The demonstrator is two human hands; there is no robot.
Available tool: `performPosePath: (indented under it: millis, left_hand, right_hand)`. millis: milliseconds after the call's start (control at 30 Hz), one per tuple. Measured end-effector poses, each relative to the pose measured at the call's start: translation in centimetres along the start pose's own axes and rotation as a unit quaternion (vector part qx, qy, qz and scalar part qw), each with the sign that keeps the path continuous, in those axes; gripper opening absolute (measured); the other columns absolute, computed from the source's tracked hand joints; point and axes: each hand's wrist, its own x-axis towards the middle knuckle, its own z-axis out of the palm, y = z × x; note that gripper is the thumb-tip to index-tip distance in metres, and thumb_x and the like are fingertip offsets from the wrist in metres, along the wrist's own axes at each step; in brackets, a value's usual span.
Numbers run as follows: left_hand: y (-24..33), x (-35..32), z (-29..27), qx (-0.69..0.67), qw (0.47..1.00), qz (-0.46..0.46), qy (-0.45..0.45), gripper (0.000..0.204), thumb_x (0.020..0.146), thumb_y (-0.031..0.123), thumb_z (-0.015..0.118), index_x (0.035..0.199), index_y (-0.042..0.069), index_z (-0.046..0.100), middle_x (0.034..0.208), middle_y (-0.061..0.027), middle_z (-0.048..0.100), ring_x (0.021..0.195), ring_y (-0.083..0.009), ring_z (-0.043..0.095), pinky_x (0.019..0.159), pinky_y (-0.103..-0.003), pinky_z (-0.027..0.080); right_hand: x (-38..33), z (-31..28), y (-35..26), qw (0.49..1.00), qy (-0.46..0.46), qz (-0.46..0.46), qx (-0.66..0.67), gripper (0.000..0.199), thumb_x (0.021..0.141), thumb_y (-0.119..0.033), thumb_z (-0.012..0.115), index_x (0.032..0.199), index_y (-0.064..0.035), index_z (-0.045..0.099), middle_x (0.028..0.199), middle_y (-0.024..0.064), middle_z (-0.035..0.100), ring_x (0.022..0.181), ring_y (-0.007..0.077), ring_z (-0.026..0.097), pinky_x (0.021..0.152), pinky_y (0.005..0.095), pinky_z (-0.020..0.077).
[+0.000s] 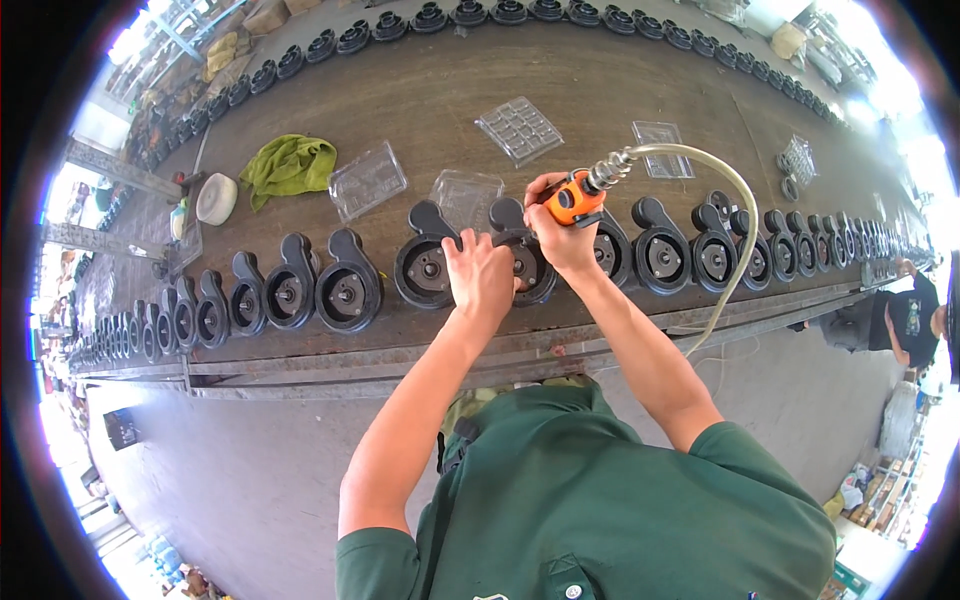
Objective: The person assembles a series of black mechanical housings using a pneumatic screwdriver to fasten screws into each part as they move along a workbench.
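My right hand is wrapped round an orange handheld air tool with a metal fitting and a clear hose. The tool sits above the far side of a black round housing with a rounded arm, which my right hand partly covers. My left hand lies between that housing and another black housing on its left. Its fingers are spread and point away from me, while its thumb reaches to the near rim of the right-hand housing. What lies beneath the left palm is hidden.
Similar black housings line the table's near edge on both sides, and another row runs along the far edge. Clear plastic trays, a green cloth and a white round container lie beyond my hands. Another person is at far right.
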Motion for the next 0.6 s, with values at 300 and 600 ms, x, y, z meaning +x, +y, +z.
performPosePath:
  millis: [300,600]
  left_hand:
    - [0.3,0.1,0.0,0.014,1.000,-0.009,-0.010,0.042,0.069,0.049,0.086,0.092,0.013,0.080,0.101,-0.0062,0.069,0.112,-0.0253,0.057,0.096,-0.050,0.041]
    - [-0.2,0.5,-0.3,0.020,0.999,0.003,-0.037,0.040,0.069,0.047,0.087,0.093,0.016,0.080,0.099,-0.0045,0.070,0.111,-0.0244,0.059,0.099,-0.050,0.040]
  right_hand:
    - [0.5,0.6,0.1,0.993,-0.098,-0.010,-0.072,0.022,0.082,0.009,0.063,0.102,0.0035,0.065,0.087,0.0061,0.068,0.072,0.0089,0.063,0.063,0.0233,0.0523]
    - [0.6,0.6,0.2,0.989,-0.090,-0.030,-0.110,0.013,0.080,0.008,0.062,0.092,0.0027,0.064,0.083,0.0034,0.066,0.072,0.0081,0.062,0.065,0.0242,0.0514]
